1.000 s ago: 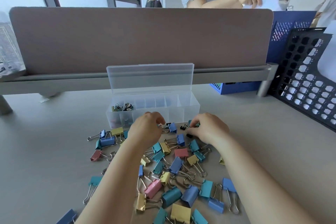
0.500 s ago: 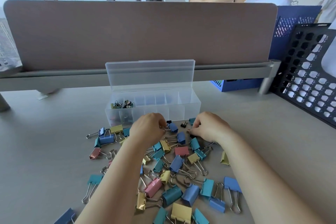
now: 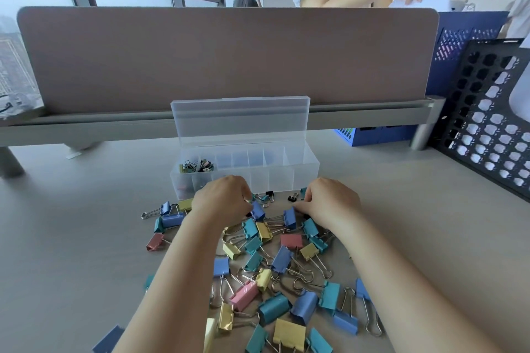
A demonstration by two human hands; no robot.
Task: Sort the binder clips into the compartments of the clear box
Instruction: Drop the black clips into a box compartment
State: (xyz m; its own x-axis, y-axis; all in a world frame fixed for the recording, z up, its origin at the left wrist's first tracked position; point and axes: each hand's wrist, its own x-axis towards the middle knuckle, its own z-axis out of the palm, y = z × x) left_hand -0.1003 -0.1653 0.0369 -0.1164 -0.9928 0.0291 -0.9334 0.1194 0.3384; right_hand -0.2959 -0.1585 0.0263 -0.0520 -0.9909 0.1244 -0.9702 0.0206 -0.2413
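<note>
Binder clips [image 3: 274, 308] heaped on tabletop [image 3: 86, 238] at 6 o'clock. Left grip [image 3: 222, 200], right grip [image 3: 329, 200] curled over pile's far edge; held contents: cannot tell. Pinch one clip by its body, then carry to clear box [image 3: 286, 180], 12 o'clock.

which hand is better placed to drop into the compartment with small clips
Likely left: left hand sits right in front of the small clips at the left end of the clear box; right hand is farther right.
</note>
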